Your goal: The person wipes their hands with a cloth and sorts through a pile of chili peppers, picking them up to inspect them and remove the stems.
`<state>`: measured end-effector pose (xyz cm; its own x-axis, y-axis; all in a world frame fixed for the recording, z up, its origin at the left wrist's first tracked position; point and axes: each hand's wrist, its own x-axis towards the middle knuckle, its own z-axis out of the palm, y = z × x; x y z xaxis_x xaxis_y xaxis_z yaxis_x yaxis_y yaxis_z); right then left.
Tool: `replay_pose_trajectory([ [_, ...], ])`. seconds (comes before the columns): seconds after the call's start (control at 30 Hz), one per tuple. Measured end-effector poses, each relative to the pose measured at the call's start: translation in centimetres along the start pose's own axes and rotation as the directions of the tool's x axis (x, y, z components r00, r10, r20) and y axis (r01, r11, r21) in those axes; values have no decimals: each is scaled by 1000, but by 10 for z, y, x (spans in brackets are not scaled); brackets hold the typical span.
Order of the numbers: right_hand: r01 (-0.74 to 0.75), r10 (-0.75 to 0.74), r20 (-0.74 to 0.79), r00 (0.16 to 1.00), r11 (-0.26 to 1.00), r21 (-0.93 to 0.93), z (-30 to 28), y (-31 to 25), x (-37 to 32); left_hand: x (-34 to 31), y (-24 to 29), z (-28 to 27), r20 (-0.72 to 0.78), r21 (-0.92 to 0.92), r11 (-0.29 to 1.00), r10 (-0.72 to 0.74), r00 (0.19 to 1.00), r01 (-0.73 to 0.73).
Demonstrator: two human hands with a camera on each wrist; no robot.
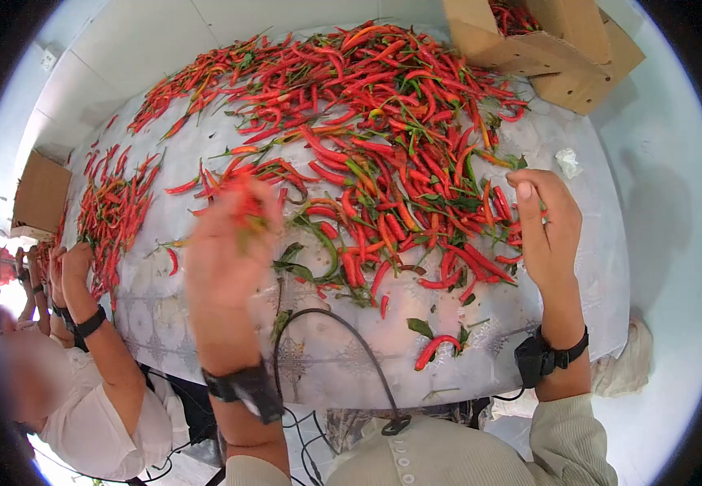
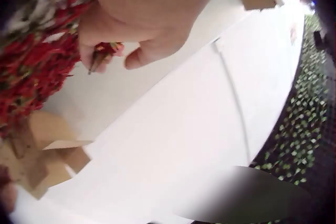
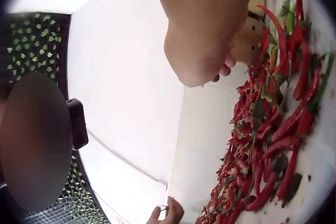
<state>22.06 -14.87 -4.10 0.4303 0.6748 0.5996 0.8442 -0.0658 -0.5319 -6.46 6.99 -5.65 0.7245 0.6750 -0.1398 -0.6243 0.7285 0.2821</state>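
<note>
My left hand (image 1: 234, 251), blurred in the head view, is raised over the near left part of the pile and grips a small bunch of red chili peppers (image 1: 250, 202). The left wrist view shows the chili peppers (image 2: 107, 48) between its fingers and thumb, a stem poking out. Beside the right edge of the large heap of red chili peppers (image 1: 383, 146) is my right hand (image 1: 552, 223), its fingers loosely bent and nothing showing in them. In the right wrist view the back of the right hand (image 3: 197, 56) hides most of its fingers.
A cardboard box (image 1: 561, 57) with chilies inside stands at the far right. A smaller heap of chilies (image 1: 116, 202) lies at the left, where another person's hand (image 1: 76, 263) works. A black cable (image 1: 343, 316) loops over the near table edge. One chili (image 1: 436, 350) lies apart in front.
</note>
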Motion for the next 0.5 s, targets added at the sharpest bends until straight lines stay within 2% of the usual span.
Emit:
replay_pose_trajectory([
  [0.03, 0, 0, 1, 1000, 999, -40, -1, 3, 1, -1, 24, -5, 92, -278, 959, 86, 992, -57],
  [0.07, -28, 27, -17, 999, 999, -34, -2, 6, 2, -8, 48, -1, 103, -219, 941, 286, 953, -259],
  [0.13, -82, 81, -48, 996, 996, -28, -3, 11, 3, -17, 58, 7, 89, -186, 879, 460, 884, -439],
  [0.2, -119, 118, -52, 992, 993, -15, -4, 15, 3, -18, 54, 8, 28, -232, 879, 433, 901, -416],
  [0.3, -140, 139, -27, 990, 989, -52, -2, 23, 2, -10, 32, 3, 82, -108, 948, 309, 948, -300],
  [0.33, -137, 136, -11, 991, 988, -75, -4, 25, 2, -6, 24, 3, 170, 5, 971, 235, 957, -240],
  [0.43, -221, 235, 85, 968, 964, -150, -13, 31, 2, 6, 0, -6, 232, 240, 971, -49, 971, -8],
  [0.47, -242, 256, 101, 962, 961, -133, -14, 32, 1, 3, -24, 13, -50, 420, 907, 61, 997, -35],
  [0.5, -261, 274, 116, 955, 958, -116, -13, 32, 0, 2, -39, 16, -50, 521, 853, 1, 999, 25],
])
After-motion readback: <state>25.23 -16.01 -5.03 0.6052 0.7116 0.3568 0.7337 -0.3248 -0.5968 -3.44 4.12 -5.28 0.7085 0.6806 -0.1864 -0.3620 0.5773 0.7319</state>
